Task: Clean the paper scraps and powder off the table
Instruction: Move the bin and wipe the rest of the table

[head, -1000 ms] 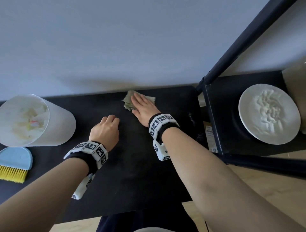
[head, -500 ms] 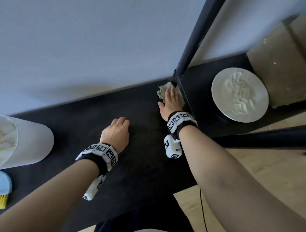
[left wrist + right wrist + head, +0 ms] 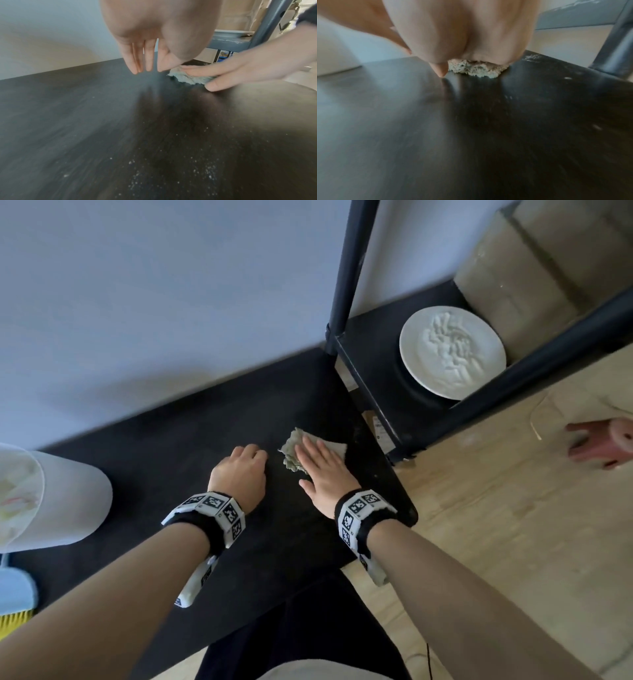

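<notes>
Across the black table (image 3: 164,446) in front of me, everything lies near the right end. To my far left, a white waste bin (image 3: 72,508) lies tipped on its side on the tabletop with paper scraps (image 3: 17,494) inside, and a blue hand brush (image 3: 15,597) with yellow bristles sits just beside it. Off the right end, a black shelf (image 3: 380,378) carries a white plate (image 3: 452,350). My left hand (image 3: 239,474) rests on the table with its fingers bent down, fingertips on the surface, holding nothing. My right hand (image 3: 322,470) lies flat — fingers straight — pressing a crumpled grey-green cloth (image 3: 291,453) onto the tabletop near the right edge, just beside my left hand. White powder (image 3: 173,177) — fine specks — is scattered over the dark surface nearer me.
</notes>
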A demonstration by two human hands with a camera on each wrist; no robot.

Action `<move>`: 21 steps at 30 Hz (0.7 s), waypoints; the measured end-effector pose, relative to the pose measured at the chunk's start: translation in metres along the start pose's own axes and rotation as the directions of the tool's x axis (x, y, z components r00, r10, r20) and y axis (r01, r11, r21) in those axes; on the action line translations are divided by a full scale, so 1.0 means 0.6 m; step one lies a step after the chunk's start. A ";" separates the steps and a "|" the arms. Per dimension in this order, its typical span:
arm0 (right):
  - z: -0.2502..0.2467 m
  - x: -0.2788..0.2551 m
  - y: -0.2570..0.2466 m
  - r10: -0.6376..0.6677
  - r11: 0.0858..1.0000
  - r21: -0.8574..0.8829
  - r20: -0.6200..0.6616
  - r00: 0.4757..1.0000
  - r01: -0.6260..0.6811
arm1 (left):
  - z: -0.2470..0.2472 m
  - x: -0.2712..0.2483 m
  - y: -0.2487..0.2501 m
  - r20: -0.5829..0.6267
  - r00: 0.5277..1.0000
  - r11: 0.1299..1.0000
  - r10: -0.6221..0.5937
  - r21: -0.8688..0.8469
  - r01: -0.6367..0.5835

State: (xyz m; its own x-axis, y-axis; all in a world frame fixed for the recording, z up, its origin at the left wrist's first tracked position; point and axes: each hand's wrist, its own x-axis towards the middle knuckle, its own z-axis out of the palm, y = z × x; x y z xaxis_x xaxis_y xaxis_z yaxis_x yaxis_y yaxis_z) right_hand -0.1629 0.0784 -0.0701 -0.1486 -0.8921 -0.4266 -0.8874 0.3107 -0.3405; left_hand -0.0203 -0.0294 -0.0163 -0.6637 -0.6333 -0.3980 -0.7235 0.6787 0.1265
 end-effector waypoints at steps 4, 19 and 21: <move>0.017 -0.035 0.000 -0.038 0.999 -0.036 0.024 0.999 0.039 | 0.002 -0.007 0.016 -0.013 0.999 0.999 0.036 0.003 -0.036; -0.044 0.020 0.077 0.350 0.936 0.066 -0.069 0.934 -0.345 | 0.012 -0.014 0.038 0.008 1.000 1.000 0.013 -0.014 -0.013; -0.030 -0.006 0.073 0.345 0.938 0.064 -0.051 0.937 -0.342 | 0.013 -0.016 0.046 -0.003 0.999 0.999 0.041 -0.008 -0.041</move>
State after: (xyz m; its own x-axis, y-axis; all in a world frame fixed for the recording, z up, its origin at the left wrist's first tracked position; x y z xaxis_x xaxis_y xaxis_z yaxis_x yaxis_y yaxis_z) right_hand -0.2090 0.0890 -0.0685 -0.4676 -0.7456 -0.4749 -0.7533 0.6172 -0.2273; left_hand -0.0325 -0.0016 -0.0159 -0.6933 -0.6063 -0.3894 -0.6972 0.7010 0.1498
